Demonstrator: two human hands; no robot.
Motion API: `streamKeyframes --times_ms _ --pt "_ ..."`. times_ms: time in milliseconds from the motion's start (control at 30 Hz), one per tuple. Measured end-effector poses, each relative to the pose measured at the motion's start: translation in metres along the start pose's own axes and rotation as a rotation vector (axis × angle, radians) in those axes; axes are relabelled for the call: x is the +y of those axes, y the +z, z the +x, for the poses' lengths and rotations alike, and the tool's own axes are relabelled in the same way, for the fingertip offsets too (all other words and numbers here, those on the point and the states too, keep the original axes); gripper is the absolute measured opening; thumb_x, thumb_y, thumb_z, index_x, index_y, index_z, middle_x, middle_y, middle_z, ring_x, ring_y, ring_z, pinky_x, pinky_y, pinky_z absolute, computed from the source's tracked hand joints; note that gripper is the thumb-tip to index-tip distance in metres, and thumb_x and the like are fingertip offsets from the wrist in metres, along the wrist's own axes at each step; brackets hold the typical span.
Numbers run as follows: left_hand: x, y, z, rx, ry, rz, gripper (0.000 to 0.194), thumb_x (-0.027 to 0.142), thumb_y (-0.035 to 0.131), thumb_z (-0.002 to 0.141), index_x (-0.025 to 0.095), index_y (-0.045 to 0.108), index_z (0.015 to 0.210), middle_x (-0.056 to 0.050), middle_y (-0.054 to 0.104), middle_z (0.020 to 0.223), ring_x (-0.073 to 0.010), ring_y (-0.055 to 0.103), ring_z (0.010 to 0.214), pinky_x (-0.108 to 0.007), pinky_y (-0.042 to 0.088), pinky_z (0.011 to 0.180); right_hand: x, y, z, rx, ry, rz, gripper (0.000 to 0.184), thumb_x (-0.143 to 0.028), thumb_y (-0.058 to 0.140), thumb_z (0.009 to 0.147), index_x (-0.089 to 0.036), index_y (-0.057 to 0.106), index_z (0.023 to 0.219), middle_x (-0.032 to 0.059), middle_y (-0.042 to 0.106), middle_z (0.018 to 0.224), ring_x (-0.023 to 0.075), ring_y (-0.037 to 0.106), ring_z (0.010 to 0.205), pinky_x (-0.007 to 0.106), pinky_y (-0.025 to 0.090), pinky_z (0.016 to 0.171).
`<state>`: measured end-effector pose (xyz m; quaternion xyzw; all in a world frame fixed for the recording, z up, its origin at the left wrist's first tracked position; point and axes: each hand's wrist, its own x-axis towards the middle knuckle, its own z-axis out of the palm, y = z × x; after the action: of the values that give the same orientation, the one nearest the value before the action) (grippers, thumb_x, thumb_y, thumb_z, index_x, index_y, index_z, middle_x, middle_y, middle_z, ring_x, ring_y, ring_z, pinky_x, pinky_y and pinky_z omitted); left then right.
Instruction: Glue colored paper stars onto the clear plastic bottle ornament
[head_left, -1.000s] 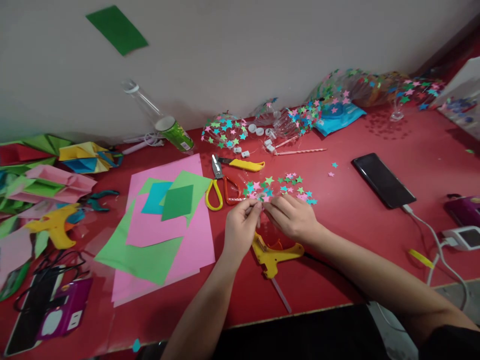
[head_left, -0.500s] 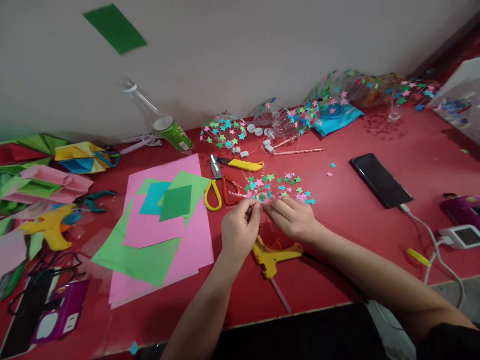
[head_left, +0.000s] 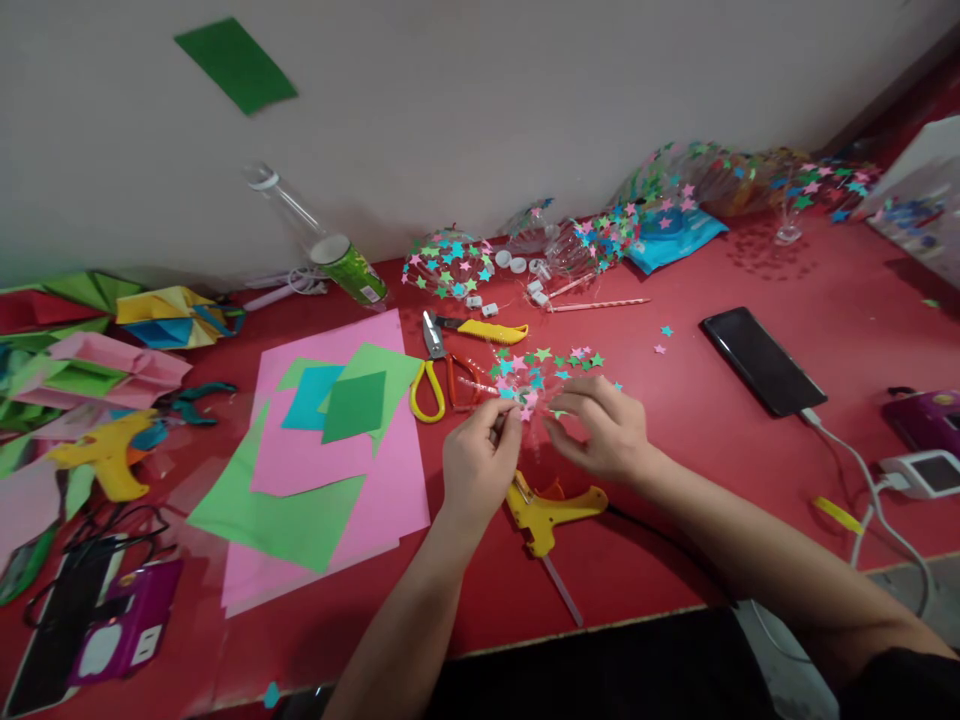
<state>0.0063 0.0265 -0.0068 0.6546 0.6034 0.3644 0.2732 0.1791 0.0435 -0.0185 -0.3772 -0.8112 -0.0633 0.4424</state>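
My left hand (head_left: pixel 482 458) is closed in a pinch at the near edge of a clear plastic piece cut into thin strips (head_left: pixel 535 398). A pink paper star (head_left: pixel 526 412) shows right at its fingertips. My right hand (head_left: pixel 604 430) is apart from it, just to the right, with thumb and fingers spread and nothing visible between them. Small paper stars (head_left: pixel 543 355) in green, pink and blue lie on and around the strips. Below both hands, a yellow glue gun (head_left: pixel 551 510) rests with a glue stick (head_left: pixel 562 590) pointing toward me.
Pliers (head_left: pixel 430 365) and a yellow-handled cutter (head_left: pixel 491 330) lie behind my left hand. Coloured paper sheets (head_left: pixel 405 450) are stacked at left. Star-covered clear plastic shapes (head_left: pixel 450 262) line the wall beside a clear bottle (head_left: pixel 289 210). A phone (head_left: pixel 763 360) with a cable is at right.
My right hand has drawn back to the right from the strips, and its fingers have opened. My left hand keeps its pinch in the same place.
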Motion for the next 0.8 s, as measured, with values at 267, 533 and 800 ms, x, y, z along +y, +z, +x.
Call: streamKeyframes --times_ms 267,533,800 --pt "0.005 -0.003 -0.001 0.034 -0.004 -0.03 0.016 0.027 0.054 0.088 0.019 0.067 0.09 0.001 0.065 0.066 -0.0101 0.051 0.053 -0.022 0.041 0.055 0.019 -0.029 0.009 0.021 0.266 0.141 0.005 -0.02 0.053 0.092 -0.021 0.058 0.09 0.0048 0.063 0.085 0.0142 0.058 0.073 0.027 0.045 0.061" --pt "0.003 -0.008 -0.005 0.136 0.016 -0.092 0.016 0.028 0.056 0.088 0.018 0.065 0.097 0.003 0.058 0.063 -0.0086 0.05 0.051 -0.021 0.04 0.052 0.101 -0.071 -0.023 0.015 0.593 -0.282 0.021 -0.036 0.044 0.096 -0.022 0.055 0.085 0.0053 0.061 0.076 0.0186 0.054 0.068 0.034 0.041 0.066" --pt "0.003 -0.014 -0.004 0.164 0.022 -0.148 0.016 0.027 0.056 0.089 0.018 0.066 0.097 0.004 0.053 0.059 -0.0087 0.049 0.051 -0.021 0.039 0.049 0.185 -0.1 -0.066 0.109 0.702 -0.374 0.027 -0.039 0.047 0.096 -0.02 0.06 0.11 0.0065 0.062 0.114 0.0151 0.06 0.095 0.037 0.051 0.086"
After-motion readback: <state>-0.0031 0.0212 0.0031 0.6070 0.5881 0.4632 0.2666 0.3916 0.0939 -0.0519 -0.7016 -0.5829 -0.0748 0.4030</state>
